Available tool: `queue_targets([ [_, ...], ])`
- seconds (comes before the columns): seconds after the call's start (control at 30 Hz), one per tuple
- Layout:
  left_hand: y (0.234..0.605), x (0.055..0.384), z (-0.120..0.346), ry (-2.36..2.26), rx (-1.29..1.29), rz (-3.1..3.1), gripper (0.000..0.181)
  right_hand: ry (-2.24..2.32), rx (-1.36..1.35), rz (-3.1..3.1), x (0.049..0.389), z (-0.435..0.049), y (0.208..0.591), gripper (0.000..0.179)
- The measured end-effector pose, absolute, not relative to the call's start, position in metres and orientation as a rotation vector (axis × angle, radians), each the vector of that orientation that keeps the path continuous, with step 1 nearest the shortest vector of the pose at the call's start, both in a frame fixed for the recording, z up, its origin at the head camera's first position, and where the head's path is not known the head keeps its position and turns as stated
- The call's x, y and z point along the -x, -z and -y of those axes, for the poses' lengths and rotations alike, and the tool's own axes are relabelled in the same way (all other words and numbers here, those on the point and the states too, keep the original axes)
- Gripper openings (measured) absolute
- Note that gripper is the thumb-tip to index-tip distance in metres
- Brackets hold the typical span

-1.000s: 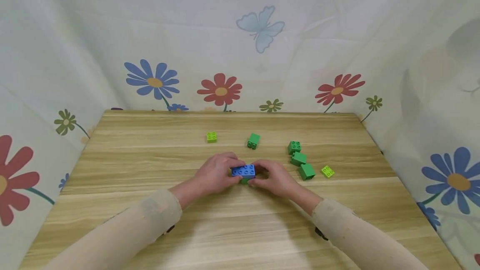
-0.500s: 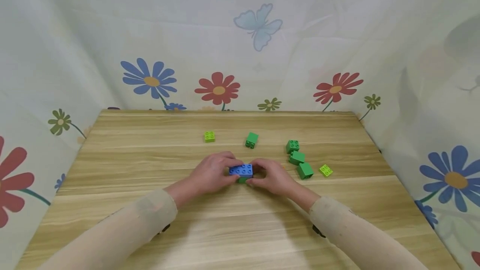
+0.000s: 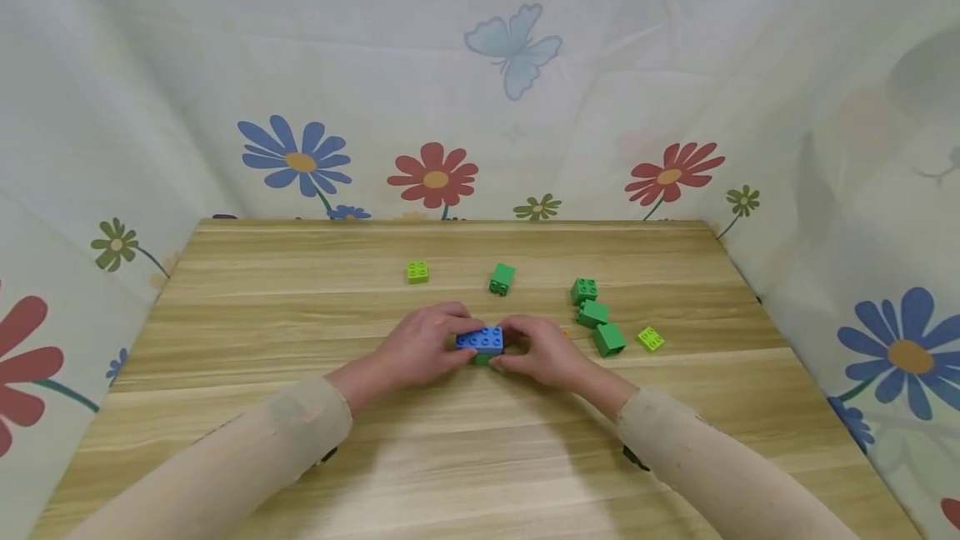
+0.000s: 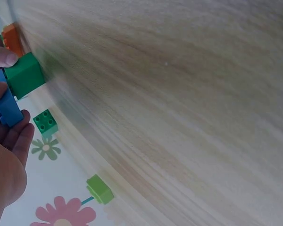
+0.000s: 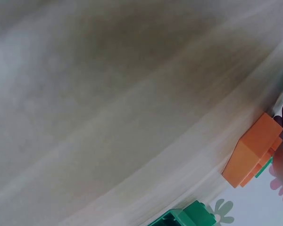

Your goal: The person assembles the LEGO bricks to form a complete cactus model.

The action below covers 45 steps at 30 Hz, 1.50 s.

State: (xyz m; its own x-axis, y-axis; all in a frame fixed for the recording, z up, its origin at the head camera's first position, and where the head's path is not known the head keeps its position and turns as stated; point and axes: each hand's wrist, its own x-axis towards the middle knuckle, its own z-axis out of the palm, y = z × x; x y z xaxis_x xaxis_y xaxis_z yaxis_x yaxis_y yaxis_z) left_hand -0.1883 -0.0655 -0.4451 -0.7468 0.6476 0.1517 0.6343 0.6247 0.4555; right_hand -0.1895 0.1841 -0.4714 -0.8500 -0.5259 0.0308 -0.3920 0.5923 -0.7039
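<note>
A blue eight-stud brick (image 3: 482,340) sits on top of a green brick (image 3: 482,359), both between the two hands near the middle of the table. From the left, the left hand (image 3: 427,344) grips the blue brick with thumb and fingers. The right hand (image 3: 543,350) pinches the green brick from the right, its thumb at the near side. In the left wrist view the blue brick (image 4: 9,109) meets the studded side of the green brick (image 4: 26,75), fingers on both. An orange brick (image 5: 254,148) lies beyond the right hand, nearly all hidden by it in the head view.
A lime brick (image 3: 417,272) and a green brick (image 3: 502,279) lie toward the back of the wooden table (image 3: 300,273). Right of the hands are three green bricks (image 3: 592,313) in a row and a lime brick (image 3: 650,339). A flowered cloth (image 3: 375,90) hangs behind.
The head view has shifted slightly, so everything sits a little further left. A bit of orange now shows behind the right hand. Both hands keep their hold on the bricks.
</note>
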Motion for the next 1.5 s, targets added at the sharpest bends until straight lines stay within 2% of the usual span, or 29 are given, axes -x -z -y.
queue_targets([
  [0.47, 0.446, 0.19, 0.064, -0.692, -1.221, -2.845, 0.04, 1.091, 0.761, -2.642, 0.19, -0.184, 0.47, 0.03],
  [1.0, 0.437, 0.191, 0.073, -0.782, -1.008, -2.809, 0.039, 1.14, 0.811, -2.637, 0.189, -0.183, 0.469, 0.031],
  [1.5, 0.437, 0.194, 0.065, -0.675, -1.143, -2.784, 0.04, 1.145, 0.818, -2.647, 0.189, -0.184, 0.473, 0.027],
])
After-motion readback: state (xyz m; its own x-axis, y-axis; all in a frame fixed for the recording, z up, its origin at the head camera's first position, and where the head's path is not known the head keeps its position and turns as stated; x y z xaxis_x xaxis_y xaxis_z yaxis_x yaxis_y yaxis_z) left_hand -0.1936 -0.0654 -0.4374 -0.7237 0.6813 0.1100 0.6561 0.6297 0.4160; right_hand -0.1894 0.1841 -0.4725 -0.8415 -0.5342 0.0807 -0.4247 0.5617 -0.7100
